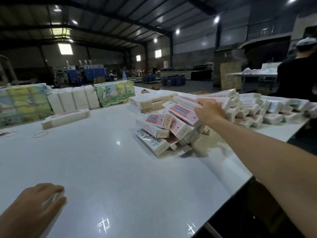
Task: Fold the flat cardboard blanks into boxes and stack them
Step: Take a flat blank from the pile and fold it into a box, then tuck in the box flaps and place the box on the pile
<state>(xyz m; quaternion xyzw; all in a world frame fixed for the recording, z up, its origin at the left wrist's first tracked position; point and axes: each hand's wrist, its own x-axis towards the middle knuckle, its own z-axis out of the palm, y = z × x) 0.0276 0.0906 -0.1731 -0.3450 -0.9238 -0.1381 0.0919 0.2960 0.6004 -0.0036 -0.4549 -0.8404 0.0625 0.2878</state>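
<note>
Starting at the left, our left hand [42, 201] lay low on the white table [111, 169], fingers loosely curved over something pale and blurred; it may have been a flat blank, but we could not tell whether the fingers held it or merely rested on it. Beyond it, at the table's far left, wrapped bundles of printed blanks [24, 103] stood in a row, with a smaller band of flat blanks [66, 117] lying in front, all still unfolded. Toward the middle, a tumbled heap of folded boxes [164, 131] leaned rather than stacked. Our right hand [208, 109] reached over it, fingers curled round the edge of a pink-faced box [187, 101] at the pile's top. Further right, more finished boxes [257, 112] sat stacked. We judged a fair share done, with plenty left.
</note>
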